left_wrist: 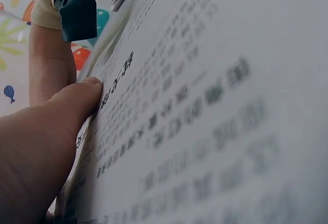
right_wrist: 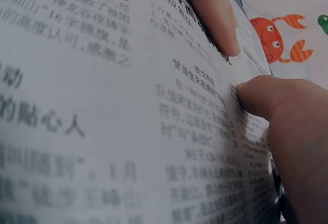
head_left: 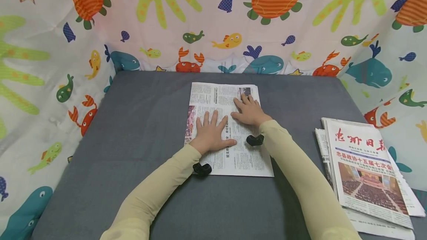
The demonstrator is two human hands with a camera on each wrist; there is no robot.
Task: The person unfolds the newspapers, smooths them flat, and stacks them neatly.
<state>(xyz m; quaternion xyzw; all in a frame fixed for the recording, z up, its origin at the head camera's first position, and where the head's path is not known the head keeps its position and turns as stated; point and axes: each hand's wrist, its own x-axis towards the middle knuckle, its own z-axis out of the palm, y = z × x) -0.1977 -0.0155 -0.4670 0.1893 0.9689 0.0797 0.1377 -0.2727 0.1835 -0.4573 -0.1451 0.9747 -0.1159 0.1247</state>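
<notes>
A folded newspaper (head_left: pixel 247 158) lies flat in the middle of the grey table, its printed side up. My left hand (head_left: pixel 211 134) rests on its left half with fingers spread and straight, thumb pointing right. Higher up, near the right edge, my right hand (head_left: pixel 248 110) lies on the sheet, fingers extended over a small dark photo. In the left wrist view the left thumb (left_wrist: pixel 77 98) touches the print, with the other forearm beyond it. The right wrist view shows the right thumb (right_wrist: pixel 261 98) and a finger (right_wrist: pixel 215 16) against the page.
A stack of newspapers (head_left: pixel 365 173) with red headlines and a hall photo sits at the table's right edge. The grey table (head_left: pixel 140 121) is bordered at the back and sides by a cloth (head_left: pixel 207 17) printed with sea animals. Each wrist wears a small black camera (head_left: pixel 202 169).
</notes>
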